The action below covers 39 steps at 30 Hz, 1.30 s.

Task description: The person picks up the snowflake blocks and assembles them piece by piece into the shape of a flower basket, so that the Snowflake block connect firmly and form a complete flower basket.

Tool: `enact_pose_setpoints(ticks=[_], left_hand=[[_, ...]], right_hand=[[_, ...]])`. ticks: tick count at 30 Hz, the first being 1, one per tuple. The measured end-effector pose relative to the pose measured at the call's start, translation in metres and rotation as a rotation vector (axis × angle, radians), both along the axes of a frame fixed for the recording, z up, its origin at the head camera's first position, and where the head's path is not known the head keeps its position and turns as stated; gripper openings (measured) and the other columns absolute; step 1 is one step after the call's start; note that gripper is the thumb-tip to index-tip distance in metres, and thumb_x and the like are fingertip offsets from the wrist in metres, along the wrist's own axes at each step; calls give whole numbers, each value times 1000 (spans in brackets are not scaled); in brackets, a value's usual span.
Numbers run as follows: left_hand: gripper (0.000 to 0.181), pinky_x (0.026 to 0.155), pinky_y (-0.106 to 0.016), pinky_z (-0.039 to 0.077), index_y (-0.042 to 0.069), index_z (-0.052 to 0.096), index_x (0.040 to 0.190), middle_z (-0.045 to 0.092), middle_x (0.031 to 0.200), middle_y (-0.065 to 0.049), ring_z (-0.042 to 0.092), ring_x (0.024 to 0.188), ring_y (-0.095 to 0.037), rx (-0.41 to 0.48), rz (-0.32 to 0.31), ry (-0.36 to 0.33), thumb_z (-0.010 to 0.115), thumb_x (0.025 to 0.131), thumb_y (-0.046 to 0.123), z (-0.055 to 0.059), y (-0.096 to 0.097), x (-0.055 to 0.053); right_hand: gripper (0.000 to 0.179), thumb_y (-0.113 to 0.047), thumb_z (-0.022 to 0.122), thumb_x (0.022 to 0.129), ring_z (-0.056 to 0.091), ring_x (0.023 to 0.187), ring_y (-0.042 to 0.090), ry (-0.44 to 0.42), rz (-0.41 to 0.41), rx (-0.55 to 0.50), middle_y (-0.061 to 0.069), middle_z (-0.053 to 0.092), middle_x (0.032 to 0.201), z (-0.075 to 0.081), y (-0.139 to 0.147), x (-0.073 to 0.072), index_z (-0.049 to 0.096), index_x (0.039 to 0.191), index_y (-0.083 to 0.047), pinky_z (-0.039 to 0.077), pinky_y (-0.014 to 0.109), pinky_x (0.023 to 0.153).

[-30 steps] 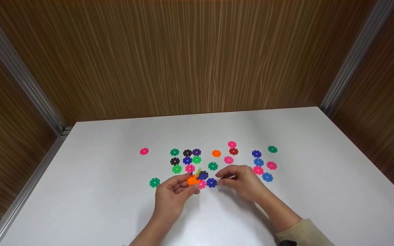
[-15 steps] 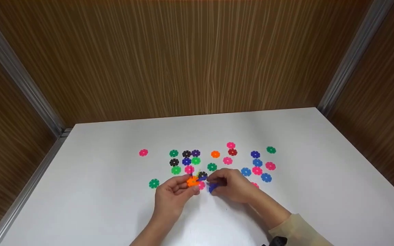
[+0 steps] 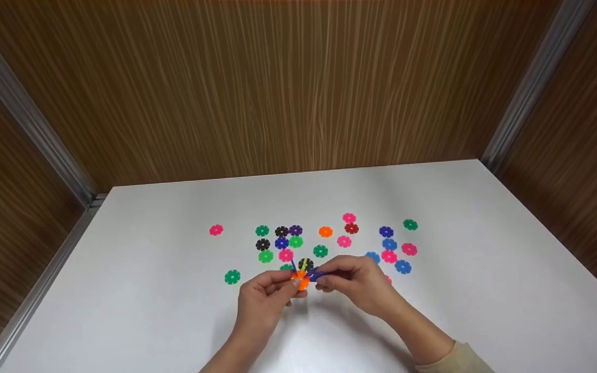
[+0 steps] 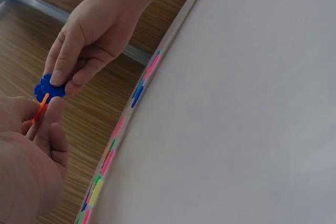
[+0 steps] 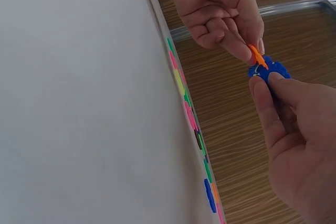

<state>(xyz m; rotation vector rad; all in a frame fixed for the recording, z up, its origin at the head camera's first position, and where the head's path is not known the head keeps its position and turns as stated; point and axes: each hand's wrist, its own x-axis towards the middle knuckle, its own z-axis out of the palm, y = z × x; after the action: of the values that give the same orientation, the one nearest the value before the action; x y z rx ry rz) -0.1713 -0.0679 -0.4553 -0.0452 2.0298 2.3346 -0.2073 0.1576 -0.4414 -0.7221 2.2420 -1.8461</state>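
In the head view my left hand [image 3: 265, 300] pinches an orange notched plastic disc [image 3: 301, 282] between thumb and fingers, just above the white table. A thin blue disc [image 3: 294, 266] stands edge-on at its upper edge. My right hand [image 3: 363, 285] pinches a dark blue notched disc [image 3: 318, 276] at the orange disc's right side. In the right wrist view the blue disc [image 5: 278, 69] meets the orange disc [image 5: 257, 56]; how deep the notches sit together is hidden by fingertips. A yellow strip [image 3: 304, 263] shows just above, over a black disc [image 3: 309, 267].
Several loose notched discs lie flat beyond the hands, among them a green disc [image 3: 321, 251], an orange disc [image 3: 325, 231] and a light blue disc [image 3: 403, 267]. A pink disc [image 3: 216, 229] lies far left. Wood-grain panels [image 3: 298, 88] stand behind the white table [image 3: 148, 248] and at both sides.
My right hand came left to a dark blue disc on the table, took it up and brought it against the orange disc. My left hand kept its pinch and shifted slightly right.
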Motion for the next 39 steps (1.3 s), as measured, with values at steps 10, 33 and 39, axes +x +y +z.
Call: enact_pose_setpoints(ticks=[10, 33, 39], left_hand=[[25, 82, -34, 63, 5, 66, 118, 80, 96, -11, 79, 86, -26, -52, 40, -24, 79, 97, 9, 2, 6, 2], [19, 80, -32, 64, -3, 67, 106, 79, 96, -17, 79, 80, -28, 46, -5, 2, 80, 93, 0, 5, 5, 6], [18, 79, -33, 64, -2, 66, 104, 78, 95, -16, 79, 79, -27, 57, -16, -8, 80, 93, 0, 2, 7, 6]], right_hand=[[18, -5, 76, 97, 79, 93, 27, 8, -32, -28, 12, 80, 105, -5, -1, 1, 79, 114, 1, 63, 34, 85], [13, 3, 79, 92, 80, 88, 24, 79, -58, -32, 10, 81, 96, -1, -7, 7, 83, 103, -1, 64, 34, 81], [12, 4, 78, 93, 80, 89, 26, 59, -45, -20, 11, 80, 96, -3, -4, 4, 83, 102, 0, 64, 34, 81]])
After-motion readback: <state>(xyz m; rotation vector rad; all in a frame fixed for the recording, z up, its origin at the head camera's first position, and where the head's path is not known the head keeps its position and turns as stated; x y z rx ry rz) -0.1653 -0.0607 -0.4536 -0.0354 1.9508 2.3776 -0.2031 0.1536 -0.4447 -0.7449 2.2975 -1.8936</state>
